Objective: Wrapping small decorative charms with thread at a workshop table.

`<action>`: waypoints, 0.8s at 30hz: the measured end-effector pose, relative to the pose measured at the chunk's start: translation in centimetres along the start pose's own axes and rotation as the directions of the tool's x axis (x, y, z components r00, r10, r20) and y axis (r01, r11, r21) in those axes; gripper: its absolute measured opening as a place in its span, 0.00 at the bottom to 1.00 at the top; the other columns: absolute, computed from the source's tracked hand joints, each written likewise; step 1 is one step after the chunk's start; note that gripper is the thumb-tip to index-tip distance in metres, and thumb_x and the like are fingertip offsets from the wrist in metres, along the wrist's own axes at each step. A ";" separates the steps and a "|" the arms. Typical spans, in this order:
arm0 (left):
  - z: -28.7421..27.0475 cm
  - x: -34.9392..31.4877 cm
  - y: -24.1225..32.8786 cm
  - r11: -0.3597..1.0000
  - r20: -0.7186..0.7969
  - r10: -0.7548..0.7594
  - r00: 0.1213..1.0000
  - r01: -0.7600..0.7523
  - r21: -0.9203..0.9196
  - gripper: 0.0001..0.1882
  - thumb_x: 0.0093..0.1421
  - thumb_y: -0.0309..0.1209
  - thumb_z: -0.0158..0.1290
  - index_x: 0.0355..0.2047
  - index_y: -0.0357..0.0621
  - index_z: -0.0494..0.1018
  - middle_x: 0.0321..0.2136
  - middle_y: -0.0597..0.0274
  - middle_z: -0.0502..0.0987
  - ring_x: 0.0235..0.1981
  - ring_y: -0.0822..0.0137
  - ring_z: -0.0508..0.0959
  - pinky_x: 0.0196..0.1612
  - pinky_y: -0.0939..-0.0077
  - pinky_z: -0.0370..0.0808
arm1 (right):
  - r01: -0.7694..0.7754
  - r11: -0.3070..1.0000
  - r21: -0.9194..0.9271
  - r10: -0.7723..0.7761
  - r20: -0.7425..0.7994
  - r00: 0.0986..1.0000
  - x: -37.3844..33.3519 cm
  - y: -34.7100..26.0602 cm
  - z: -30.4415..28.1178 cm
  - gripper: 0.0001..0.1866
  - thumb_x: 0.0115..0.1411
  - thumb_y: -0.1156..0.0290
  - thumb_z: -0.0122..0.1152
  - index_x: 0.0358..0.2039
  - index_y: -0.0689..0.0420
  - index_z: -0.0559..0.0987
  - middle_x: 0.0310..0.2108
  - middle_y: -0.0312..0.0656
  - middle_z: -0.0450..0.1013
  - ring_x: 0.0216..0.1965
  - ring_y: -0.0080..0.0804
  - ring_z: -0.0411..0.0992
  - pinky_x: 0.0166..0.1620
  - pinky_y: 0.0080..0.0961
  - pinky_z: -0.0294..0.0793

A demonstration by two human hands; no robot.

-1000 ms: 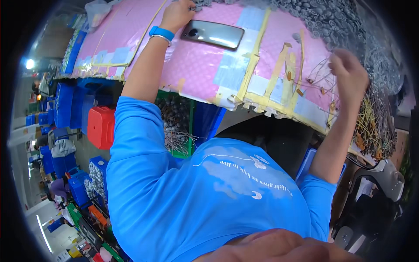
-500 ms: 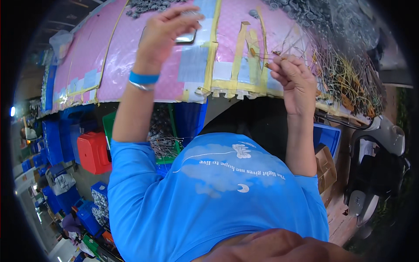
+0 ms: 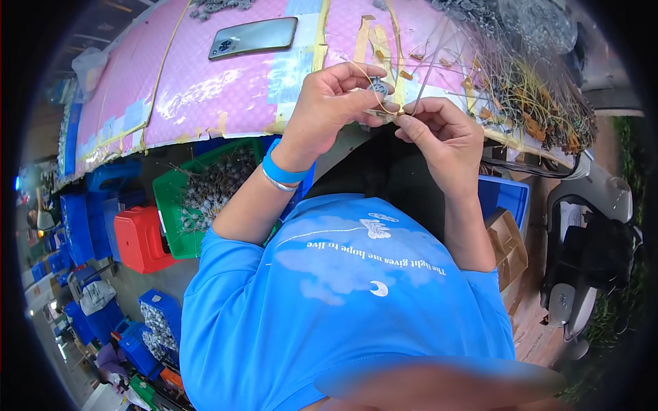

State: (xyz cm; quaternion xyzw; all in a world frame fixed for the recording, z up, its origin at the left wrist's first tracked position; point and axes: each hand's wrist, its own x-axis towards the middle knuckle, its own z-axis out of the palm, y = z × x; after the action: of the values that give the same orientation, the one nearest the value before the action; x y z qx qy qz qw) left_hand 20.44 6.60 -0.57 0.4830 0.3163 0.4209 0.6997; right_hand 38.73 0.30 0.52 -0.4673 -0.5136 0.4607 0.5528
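Both hands meet over the table's near edge. My left hand (image 3: 336,103) holds a small grey round plastic part (image 3: 378,87) between its fingers. A thin yellowish wire (image 3: 364,72) curves past that part down to the fingertips of my right hand (image 3: 444,130). The right thumb and forefinger are pinched on the wire's end, close to the left fingertips. What exactly sits in that pinch is too small to make out. Beside the right hand lies a large tangle of yellow and grey wires (image 3: 541,116) with orange-brown ends.
A phone (image 3: 252,38) lies on the pink padded, taped table cover (image 3: 199,89). Grey round parts (image 3: 473,8) are heaped at the back right. Below left stand a green crate (image 3: 179,236) of wired grey parts and a red container (image 3: 140,240). A blue bin (image 3: 504,202) is at right.
My left hand has come down and right from near the phone, now with a grey part in it. My right hand has moved slightly down and left to meet it.
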 end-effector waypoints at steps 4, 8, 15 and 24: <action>0.5 -0.9 0.7 0.998 -0.007 0.061 0.998 -0.061 0.019 0.19 0.60 0.22 0.52 0.53 0.31 0.71 0.44 0.47 0.79 0.39 0.62 0.83 0.34 0.79 0.83 | -0.008 1.000 -0.026 0.007 -0.006 1.000 -0.4 0.4 0.2 0.04 0.58 0.81 0.62 0.35 0.65 0.79 0.34 0.40 0.81 0.31 0.19 0.77 0.37 0.17 0.78; 0.5 -1.6 1.1 0.998 -0.083 0.043 0.996 -0.039 0.052 0.17 0.62 0.22 0.50 0.51 0.29 0.72 0.43 0.45 0.79 0.40 0.58 0.84 0.34 0.77 0.83 | -0.046 0.997 -0.054 0.047 0.017 0.999 -0.7 0.9 0.3 0.06 0.58 0.82 0.63 0.37 0.65 0.78 0.32 0.40 0.78 0.32 0.21 0.77 0.37 0.19 0.80; 0.2 -2.0 0.9 0.996 -0.090 0.027 0.996 -0.035 -0.085 0.14 0.63 0.23 0.48 0.47 0.26 0.73 0.35 0.50 0.80 0.33 0.60 0.84 0.32 0.77 0.84 | 0.423 0.803 -0.421 -0.384 0.177 0.906 -1.6 3.9 1.2 0.10 0.57 0.84 0.64 0.40 0.62 0.79 0.35 0.40 0.80 0.34 0.23 0.79 0.39 0.17 0.77; 1.7 -2.7 1.5 0.999 0.081 -0.040 0.996 0.039 0.011 0.13 0.61 0.23 0.51 0.44 0.27 0.74 0.31 0.52 0.79 0.25 0.63 0.83 0.28 0.76 0.82 | 0.024 0.938 0.345 -0.122 0.266 0.956 2.1 1.8 1.2 0.10 0.66 0.74 0.55 0.44 0.65 0.78 0.44 0.52 0.77 0.49 0.33 0.75 0.51 0.30 0.74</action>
State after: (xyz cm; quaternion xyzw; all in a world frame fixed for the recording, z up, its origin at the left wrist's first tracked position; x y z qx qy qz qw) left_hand 20.28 3.72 1.49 0.4964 0.2993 0.3855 0.7179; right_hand 37.55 2.65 -0.90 -0.2751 -0.5177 0.5830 0.5625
